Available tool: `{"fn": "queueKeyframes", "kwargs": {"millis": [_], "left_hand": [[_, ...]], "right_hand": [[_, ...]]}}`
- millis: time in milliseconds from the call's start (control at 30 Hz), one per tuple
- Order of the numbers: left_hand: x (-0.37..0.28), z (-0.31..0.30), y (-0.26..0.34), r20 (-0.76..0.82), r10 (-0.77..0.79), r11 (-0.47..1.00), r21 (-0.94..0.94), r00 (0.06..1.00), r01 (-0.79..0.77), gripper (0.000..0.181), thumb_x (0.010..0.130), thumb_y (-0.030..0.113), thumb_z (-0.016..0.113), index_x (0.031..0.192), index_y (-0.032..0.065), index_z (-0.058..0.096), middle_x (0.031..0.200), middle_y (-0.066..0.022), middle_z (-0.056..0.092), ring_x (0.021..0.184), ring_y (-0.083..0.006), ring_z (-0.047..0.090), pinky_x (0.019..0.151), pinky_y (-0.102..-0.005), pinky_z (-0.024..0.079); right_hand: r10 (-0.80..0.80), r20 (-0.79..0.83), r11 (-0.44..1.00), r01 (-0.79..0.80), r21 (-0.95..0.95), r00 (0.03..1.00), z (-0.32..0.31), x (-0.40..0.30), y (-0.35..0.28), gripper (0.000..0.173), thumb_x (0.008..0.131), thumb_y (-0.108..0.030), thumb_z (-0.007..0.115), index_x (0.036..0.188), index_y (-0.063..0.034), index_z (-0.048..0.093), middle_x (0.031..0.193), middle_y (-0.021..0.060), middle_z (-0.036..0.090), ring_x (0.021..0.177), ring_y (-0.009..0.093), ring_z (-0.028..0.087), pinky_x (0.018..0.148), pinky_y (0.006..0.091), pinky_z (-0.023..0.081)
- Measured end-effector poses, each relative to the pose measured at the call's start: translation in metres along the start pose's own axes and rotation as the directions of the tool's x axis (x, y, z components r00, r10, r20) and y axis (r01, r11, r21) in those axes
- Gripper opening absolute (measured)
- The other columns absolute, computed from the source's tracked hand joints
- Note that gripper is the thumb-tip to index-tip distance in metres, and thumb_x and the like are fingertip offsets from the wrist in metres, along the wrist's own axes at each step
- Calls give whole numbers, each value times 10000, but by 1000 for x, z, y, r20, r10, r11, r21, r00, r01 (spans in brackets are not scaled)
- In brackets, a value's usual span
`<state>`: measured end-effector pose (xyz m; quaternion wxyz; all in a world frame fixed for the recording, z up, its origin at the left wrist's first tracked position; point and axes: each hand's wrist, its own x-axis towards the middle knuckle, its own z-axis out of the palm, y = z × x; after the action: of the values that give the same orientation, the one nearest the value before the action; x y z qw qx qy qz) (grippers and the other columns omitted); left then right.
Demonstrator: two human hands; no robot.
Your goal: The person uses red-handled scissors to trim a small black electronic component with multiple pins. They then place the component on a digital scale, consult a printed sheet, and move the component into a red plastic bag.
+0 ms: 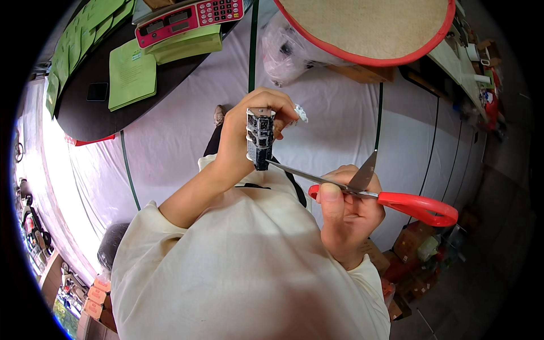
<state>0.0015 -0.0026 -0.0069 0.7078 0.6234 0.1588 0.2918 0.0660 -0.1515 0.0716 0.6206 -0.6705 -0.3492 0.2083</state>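
My left hand (255, 102) is raised in front of my chest, with a small black and grey block-shaped object (260, 138) in its grip; what exactly it is I cannot tell. A crumpled white scrap (301, 114) shows at the fingertips of the same hand. My right hand (350, 204) grips a pair of scissors with red handles (418, 206), its blades spread apart. One blade points left, and its tip meets or overlaps the lower part of the block-shaped object. The other blade points up and away from it.
On a dark curved table (127, 114) at the upper left lie green paper packets (131, 74), a phone (97, 92) and a pink scale (189, 21). A round red-rimmed surface (369, 55) stands at the top, beside a clear plastic bag (280, 51). Cardboard boxes (410, 242) are at the lower right.
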Motion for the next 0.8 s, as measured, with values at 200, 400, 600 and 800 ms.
{"fn": "queueKeyframes", "kwargs": {"millis": [200,400,600,800], "left_hand": [[1,0,0,38,-32,999,18,999,31,130,807,-43,520,909,21,569,913,-63,539,760,-114,539,582,-218,470],[3,4,-6,48,-80,997,11,996,80,166,768,-78,513,884,11,591,905,-45,546,768,-114,537,582,-213,470],[3,3,-5,53,-54,999,6,997,54,173,773,-77,507,890,14,597,913,-51,552,770,-114,541,581,-212,472],[6,7,0,68,-64,998,4,996,64,134,796,-50,518,889,10,593,916,-52,549,769,-113,542,584,-212,476]], "right_hand": [[155,10,988,-155,9,988,-4,0,-2,118,812,-21,602,879,18,513,705,11,514,568,30,400,491,194,317],[466,148,814,-488,316,872,1,8,-2,91,836,-35,579,874,7,508,714,9,503,596,30,431,524,174,337],[389,-90,906,-363,217,917,-5,17,-5,132,849,-131,518,816,-13,470,605,34,448,505,64,359,470,204,277],[352,-4,892,-334,304,936,-10,11,-1,137,844,-63,595,894,17,495,719,5,506,595,28,413,531,181,349]]}}
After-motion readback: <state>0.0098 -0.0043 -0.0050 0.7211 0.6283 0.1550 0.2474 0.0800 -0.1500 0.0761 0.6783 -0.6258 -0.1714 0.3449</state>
